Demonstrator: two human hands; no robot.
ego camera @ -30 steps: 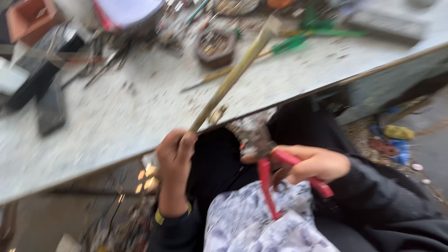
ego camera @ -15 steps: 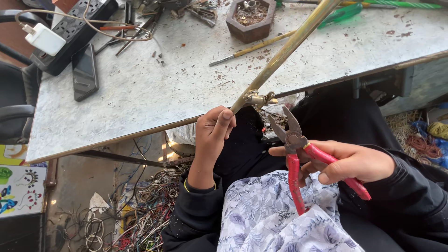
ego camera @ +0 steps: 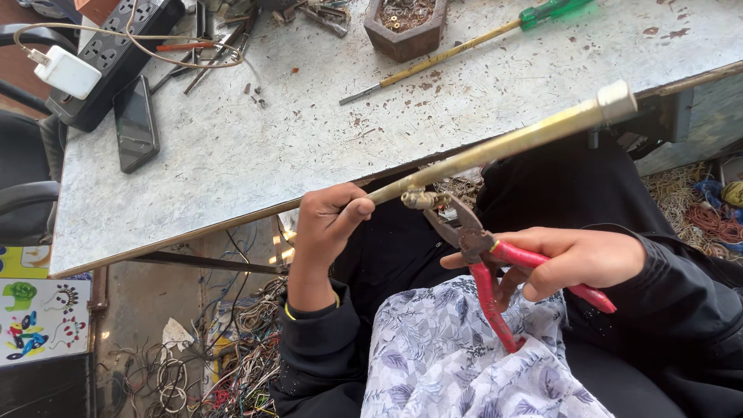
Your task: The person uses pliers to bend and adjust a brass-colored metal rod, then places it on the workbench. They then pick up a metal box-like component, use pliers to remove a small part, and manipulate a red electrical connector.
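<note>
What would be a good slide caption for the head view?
Left hand holds a brass rod while right hand grips its fitting with red-handled pliers.

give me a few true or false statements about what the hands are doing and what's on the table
1. The left hand grips the near end of a long brass rod. True.
2. The right hand holds blue-handled scissors. False: it holds red-handled pliers.
3. The pliers' jaws close on a small brass fitting on the rod. True.
4. A green-handled screwdriver lies on the table. True.
5. The phone lies in the person's lap. False: it lies on the table beside a black power strip.
</note>
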